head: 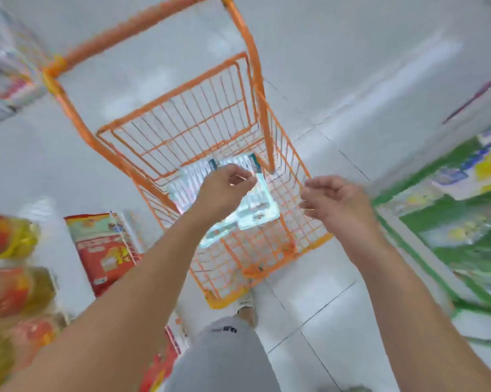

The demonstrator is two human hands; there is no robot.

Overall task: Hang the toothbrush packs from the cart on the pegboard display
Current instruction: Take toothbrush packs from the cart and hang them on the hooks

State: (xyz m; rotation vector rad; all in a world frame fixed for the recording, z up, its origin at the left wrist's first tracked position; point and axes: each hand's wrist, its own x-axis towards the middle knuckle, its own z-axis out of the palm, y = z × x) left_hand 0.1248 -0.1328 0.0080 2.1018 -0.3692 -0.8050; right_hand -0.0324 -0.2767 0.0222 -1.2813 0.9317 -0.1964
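Several pale toothbrush packs [259,210] with teal headers lie flat in the basket of an orange wire cart [300,176] in the middle of the view. My left hand [221,189] hovers just above the packs, its fingers loosely curled, and I see no pack held in it. My right hand [336,200] hangs over the cart's right rim, fingers relaxed and half curled, holding nothing. The whole view is blurred by motion. No pegboard shows clearly.
The cart's orange handle [125,29] points away from me over a white tiled floor. Bottles of yellow oil [9,290] and red bags [102,250] stand at the left. Green shelving with packaged goods [450,216] runs along the right. A blurred rack of goods [9,60] stands upper left.
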